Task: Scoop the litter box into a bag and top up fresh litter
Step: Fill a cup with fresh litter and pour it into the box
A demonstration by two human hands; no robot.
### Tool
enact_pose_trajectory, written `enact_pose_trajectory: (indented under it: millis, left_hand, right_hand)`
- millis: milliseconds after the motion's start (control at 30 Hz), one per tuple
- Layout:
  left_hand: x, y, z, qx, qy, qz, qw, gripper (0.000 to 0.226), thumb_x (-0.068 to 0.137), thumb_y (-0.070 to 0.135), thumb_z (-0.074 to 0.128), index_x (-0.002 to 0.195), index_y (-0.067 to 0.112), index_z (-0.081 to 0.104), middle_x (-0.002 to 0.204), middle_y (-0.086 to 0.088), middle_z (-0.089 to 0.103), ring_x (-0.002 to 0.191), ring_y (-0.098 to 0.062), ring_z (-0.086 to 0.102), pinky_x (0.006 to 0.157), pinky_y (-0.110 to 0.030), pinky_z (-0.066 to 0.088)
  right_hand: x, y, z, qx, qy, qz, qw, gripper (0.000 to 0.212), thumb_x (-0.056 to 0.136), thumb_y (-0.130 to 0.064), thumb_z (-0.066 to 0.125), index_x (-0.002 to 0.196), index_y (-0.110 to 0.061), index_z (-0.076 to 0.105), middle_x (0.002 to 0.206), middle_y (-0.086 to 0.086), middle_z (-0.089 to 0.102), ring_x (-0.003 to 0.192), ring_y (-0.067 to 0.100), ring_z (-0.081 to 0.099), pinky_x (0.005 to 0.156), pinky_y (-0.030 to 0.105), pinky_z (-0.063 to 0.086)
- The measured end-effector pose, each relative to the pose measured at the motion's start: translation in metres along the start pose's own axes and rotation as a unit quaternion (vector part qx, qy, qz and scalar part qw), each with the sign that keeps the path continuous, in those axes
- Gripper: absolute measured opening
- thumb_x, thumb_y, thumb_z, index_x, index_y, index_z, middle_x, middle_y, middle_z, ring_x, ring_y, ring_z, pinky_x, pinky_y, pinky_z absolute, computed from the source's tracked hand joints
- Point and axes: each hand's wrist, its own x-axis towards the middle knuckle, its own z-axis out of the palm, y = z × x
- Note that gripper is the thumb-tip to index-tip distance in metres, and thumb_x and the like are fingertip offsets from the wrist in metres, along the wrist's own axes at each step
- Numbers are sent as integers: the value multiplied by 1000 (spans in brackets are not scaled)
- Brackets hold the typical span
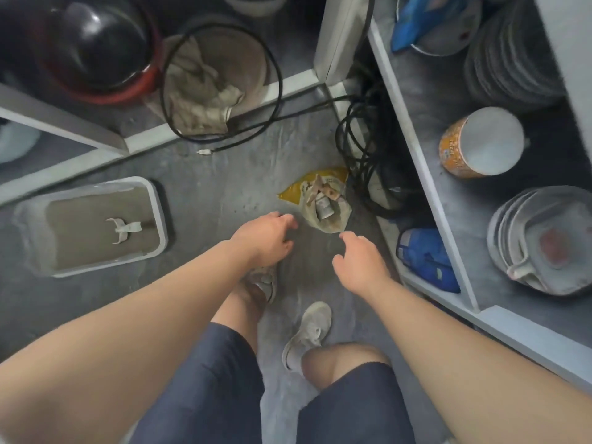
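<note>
Both hands empty, fingers loosely spread: left hand [267,233] and right hand [358,259] reach toward crumpled yellow plastic bag [320,200] just ahead, already stuffed with trash. White rectangular litter box [153,200], with white plastic scoop [123,229] lying on the litter, sits well left of the left hand. Risk: grabbing the floppy bag by one side likely tips contents onto the grey floor [208,187].

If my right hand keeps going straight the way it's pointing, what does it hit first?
Most likely the yellow bag on the floor: the right hand points up-left toward its open end, with nothing between. Depth is unclear, so it may still be above it.
</note>
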Motion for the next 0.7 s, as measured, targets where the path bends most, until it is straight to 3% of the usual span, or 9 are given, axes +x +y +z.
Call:
enact_pose_trajectory:
  millis: [133,267,367,467,567,700]
  left_hand:
    - [75,-20,22,19,5,7,1000,43,91,34,55,132,24,54,132,-8,56,118,-31,57,93,-35,47]
    - [149,-43,38,125,-21,23,992,32,92,41,50,116,21,58,122,-8,63,108,-31,61,73,-31,45]
    - [199,-52,53,215,-42,39,975,37,95,49,46,117,22,59,118,-5,64,105,-29,62,71,-31,44]
    - [241,-60,69,263,-55,34,963,51,96,61,38,117,21,61,104,-2,61,96,-26,59,70,-32,40]
    - [276,-69,92,249,-42,19,967,57,90,75,34,93,23,56,77,6,47,80,-22,52,69,-33,43]
    - [307,-81,123,205,3,7,979,62,81,85,32,80,27,53,72,6,48,77,-21,54,67,-33,42]
  right_hand:
    - [76,15,28,-21,11,-22,999,38,94,-19,47,131,-13,49,123,14,56,117,37,54,86,41,46]
    - [147,37,63,-33,13,-34,999,34,90,-18,50,123,-14,54,117,17,60,110,40,59,83,39,48]
    - [195,49,90,-75,-12,-11,997,40,93,-21,53,133,-15,51,123,15,60,113,35,60,82,35,48]
    - [242,57,119,-96,-22,-5,995,56,97,-23,50,150,-22,32,138,13,51,124,32,54,93,37,48]
    - [285,65,148,-64,12,-8,998,56,95,-26,48,149,-25,32,135,12,55,120,33,58,90,38,49]
    - [320,73,180,-31,82,-65,994,59,93,-32,48,149,-28,33,131,15,60,115,33,62,90,40,54]
